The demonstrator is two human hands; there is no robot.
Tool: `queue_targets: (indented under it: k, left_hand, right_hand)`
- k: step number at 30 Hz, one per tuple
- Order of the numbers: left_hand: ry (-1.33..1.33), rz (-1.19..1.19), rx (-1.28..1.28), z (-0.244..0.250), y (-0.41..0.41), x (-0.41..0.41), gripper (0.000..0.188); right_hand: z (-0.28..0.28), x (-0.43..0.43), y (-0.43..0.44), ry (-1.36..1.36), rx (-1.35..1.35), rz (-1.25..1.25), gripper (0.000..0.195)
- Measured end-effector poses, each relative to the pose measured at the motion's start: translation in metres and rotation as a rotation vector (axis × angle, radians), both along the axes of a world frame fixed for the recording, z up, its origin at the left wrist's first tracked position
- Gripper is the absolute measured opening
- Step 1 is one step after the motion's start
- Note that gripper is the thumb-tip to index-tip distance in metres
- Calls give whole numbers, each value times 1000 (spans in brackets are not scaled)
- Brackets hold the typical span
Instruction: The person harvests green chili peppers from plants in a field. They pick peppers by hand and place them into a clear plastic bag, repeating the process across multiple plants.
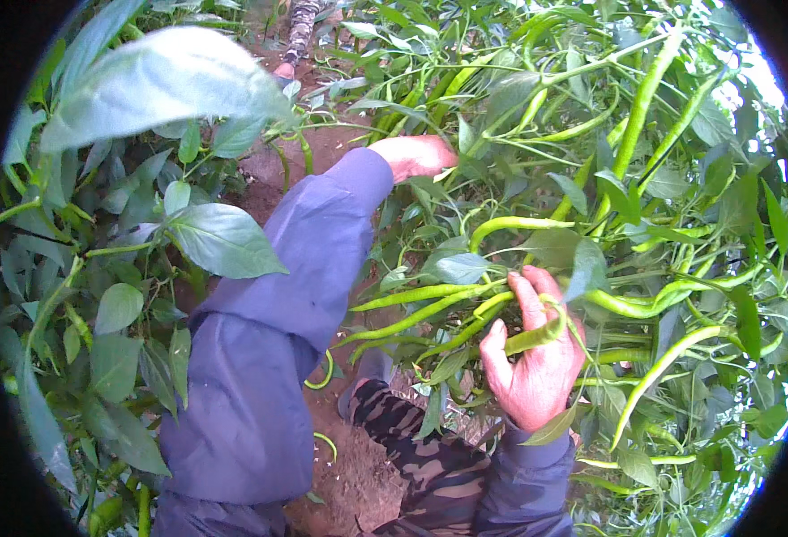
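Observation:
My left hand (421, 158) reaches into the pepper plants at upper centre; leaves hide its fingers, so what it touches does not show. My right hand (538, 362) is at the right of centre, thumb and fingers bent around a curved green chili pepper (535, 337) that lies across the palm. Several long green peppers (427, 293) hang in a cluster just left of its fingertips. Another bent pepper (515, 223) hangs above that hand, and a pale curved one (662, 376) hangs to its right among the leaves.
Dense pepper plants stand on both sides of a bare soil path (354, 470). A large blurred leaf (165, 87) is close to the camera at upper left. A camouflage trouser leg (427, 436) shows below my hands. Another patterned limb (302, 30) is at the top.

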State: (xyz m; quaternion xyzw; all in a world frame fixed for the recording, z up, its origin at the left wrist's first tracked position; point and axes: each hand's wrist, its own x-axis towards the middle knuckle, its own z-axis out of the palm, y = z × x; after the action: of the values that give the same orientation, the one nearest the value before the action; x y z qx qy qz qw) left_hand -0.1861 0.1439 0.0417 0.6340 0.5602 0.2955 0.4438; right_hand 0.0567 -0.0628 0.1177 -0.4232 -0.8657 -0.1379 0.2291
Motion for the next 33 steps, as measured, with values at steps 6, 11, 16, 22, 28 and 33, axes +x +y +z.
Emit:
queue_targets:
  k: [6,11,16,22,28,33]
  left_hand:
    - [325,-63,184,8,4,-5,37]
    - [589,80,209,15,-8,9,25]
    - [531,162,574,20,-58,8,13]
    - [324,199,769,-2,-78,7,13]
    - [405,186,898,-16,-88,10,14]
    - [609,188,993,-16,-94,9,17]
  right_hand:
    - [-1,-5,3,74,14,-17,46]
    - [2,-8,4,158,-45,-49,40]
    - [0,-2,7,180,-14,-57,40]
    - [-5,6,5,178,27,-45,38]
    - [-6,7,5,144,43,-54,38]
    - [-4,8,5,143,-14,-65,40]
